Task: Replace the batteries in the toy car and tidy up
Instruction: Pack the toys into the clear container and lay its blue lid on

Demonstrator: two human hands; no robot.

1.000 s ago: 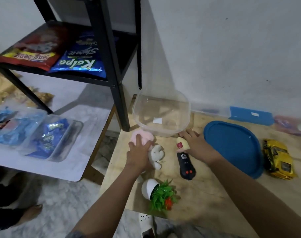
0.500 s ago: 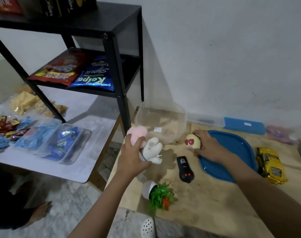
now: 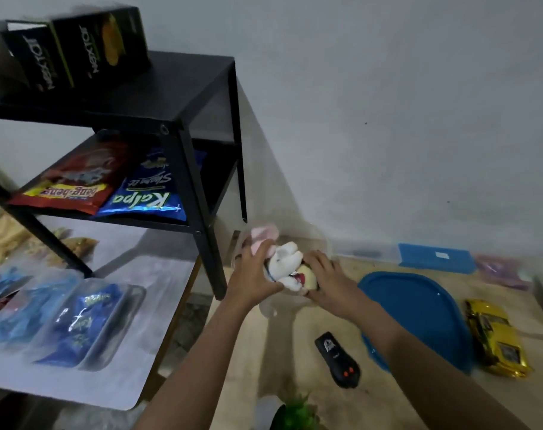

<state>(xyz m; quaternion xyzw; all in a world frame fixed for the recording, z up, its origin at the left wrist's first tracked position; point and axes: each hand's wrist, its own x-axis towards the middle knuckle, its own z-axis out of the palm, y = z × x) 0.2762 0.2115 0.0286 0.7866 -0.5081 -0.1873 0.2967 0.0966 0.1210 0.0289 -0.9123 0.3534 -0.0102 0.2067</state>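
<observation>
Nearest the camera, a green plastic plant (image 3: 298,411) at the bottom edge of the wooden table (image 3: 372,408). Just beyond, a black remote control (image 3: 337,360) lying flat on the wood, orange buttons at its near end. To the right, a yellow toy car (image 3: 495,336) resting on the table, just beside a blue lid (image 3: 419,308). Farther in, 2 hands meeting over a clear plastic container (image 3: 295,301), blurred and mostly hidden behind them: left hand (image 3: 253,279) closed around a white and pink plush toy (image 3: 284,262), right hand (image 3: 327,279) wrapped around a small cream toy (image 3: 304,277) with a red mark, the 2 toys touching. Off to the left, a black metal shelf (image 3: 183,110) with snack bags (image 3: 109,187) on its lower tier and 2 dark boxes (image 3: 75,48) on top. At the back, against the white wall (image 3: 388,103), a flat blue box (image 3: 436,257).
</observation>
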